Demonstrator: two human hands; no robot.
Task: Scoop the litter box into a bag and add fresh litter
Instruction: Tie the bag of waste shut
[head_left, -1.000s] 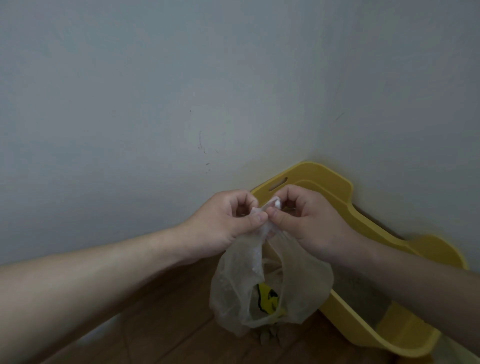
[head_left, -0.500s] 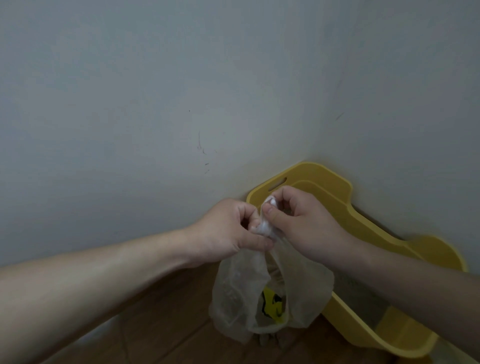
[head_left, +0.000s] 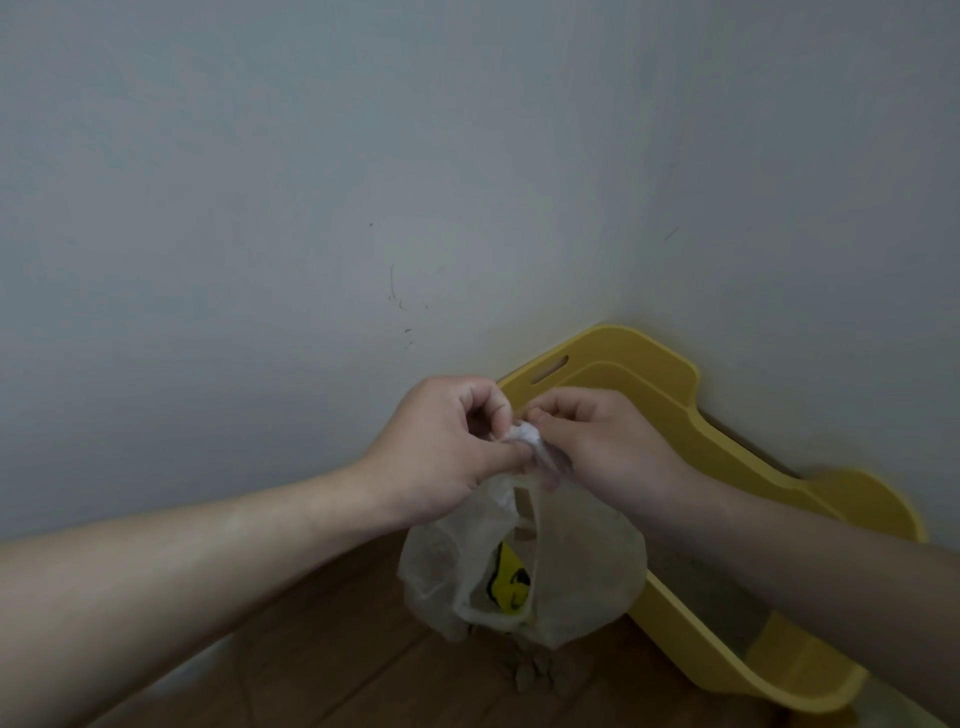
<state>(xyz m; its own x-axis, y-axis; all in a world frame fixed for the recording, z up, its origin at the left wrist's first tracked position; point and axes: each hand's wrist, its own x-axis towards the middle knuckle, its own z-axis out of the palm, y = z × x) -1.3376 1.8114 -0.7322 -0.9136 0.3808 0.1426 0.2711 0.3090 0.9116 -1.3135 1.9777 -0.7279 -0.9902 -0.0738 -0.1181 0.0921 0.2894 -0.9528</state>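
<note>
The litter box (head_left: 623, 344) is a yellow tray on a wooden floor (head_left: 322, 665), pushed into the corner where two pale grey walls (head_left: 260, 208) meet. Its long axis runs along the right-hand wall, from the corner toward the lower right, and its raised end with a slot in the rim sits in the corner. Greyish litter (head_left: 717, 597) lies inside.

Just in front of the box's near side hangs a thin translucent bag (head_left: 582, 571), its long axis vertical, neck up and rounded bottom down by the floor. Something yellow with black marks (head_left: 506, 584) shows through it. The neck is twisted into a white wad (head_left: 524, 434). The left hand (head_left: 436, 452) and right hand (head_left: 608, 447) meet there, fingers curled, each pinching the wad between thumb and fingertips. A few small clumps (head_left: 530, 675) lie on the floor under the bag.
</note>
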